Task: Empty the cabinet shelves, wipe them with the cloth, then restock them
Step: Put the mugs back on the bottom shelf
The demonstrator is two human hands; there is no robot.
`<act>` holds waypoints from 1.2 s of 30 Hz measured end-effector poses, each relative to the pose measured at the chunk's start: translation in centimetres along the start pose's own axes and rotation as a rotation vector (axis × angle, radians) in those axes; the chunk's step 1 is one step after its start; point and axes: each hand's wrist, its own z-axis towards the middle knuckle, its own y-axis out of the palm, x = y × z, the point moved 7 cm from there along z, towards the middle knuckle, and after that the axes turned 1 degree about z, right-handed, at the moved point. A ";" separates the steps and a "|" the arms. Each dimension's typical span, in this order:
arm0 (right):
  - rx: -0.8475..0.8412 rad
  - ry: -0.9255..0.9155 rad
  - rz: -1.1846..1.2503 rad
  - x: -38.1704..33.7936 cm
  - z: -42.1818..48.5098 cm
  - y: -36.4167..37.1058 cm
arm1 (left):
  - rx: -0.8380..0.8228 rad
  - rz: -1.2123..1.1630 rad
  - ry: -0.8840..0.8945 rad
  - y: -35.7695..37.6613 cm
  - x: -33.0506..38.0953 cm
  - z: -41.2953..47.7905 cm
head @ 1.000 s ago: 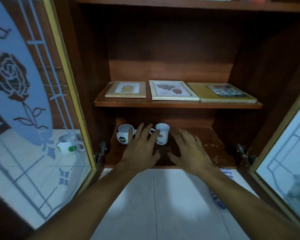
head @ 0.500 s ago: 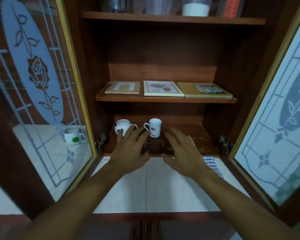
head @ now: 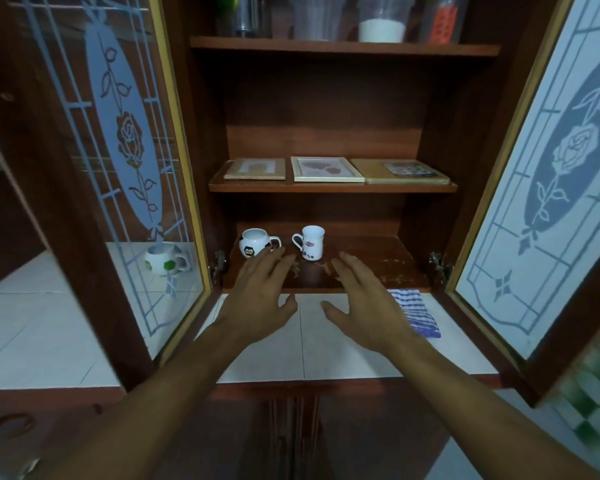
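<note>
The job looks barely begun, or possibly near its end; the pictures do not settle which. Every shelf of the cabinet [head: 326,46] holds something: plastic containers [head: 381,19] up top, three flat picture frames [head: 326,169] lying face up on the middle shelf, and two mugs on the bottom shelf [head: 388,265]. The left hand [head: 257,299] and the right hand [head: 368,303] hover palm down, fingers spread wide, holding nothing, just in front of the mugs. The round football-patterned mug [head: 255,243] sits near the left fingertips; the taller, flared white mug [head: 312,242] stands between the two hands, farther back. The blue-and-white checked cloth [head: 418,313] lies folded on the white tiled counter [head: 326,348] by the right wrist, apparently unused at this point. The bottom shelf is dark reddish wood with pale scuffs and specks that suggest wiping is due. Both doors stand open, their frosted glass etched with roses; another mug [head: 165,259] shows through the left pane.
</note>
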 end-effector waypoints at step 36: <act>-0.126 -0.175 0.107 -22.9 -11.9 -1.3 | 0.001 0.152 -0.204 -18.3 -1.4 -22.4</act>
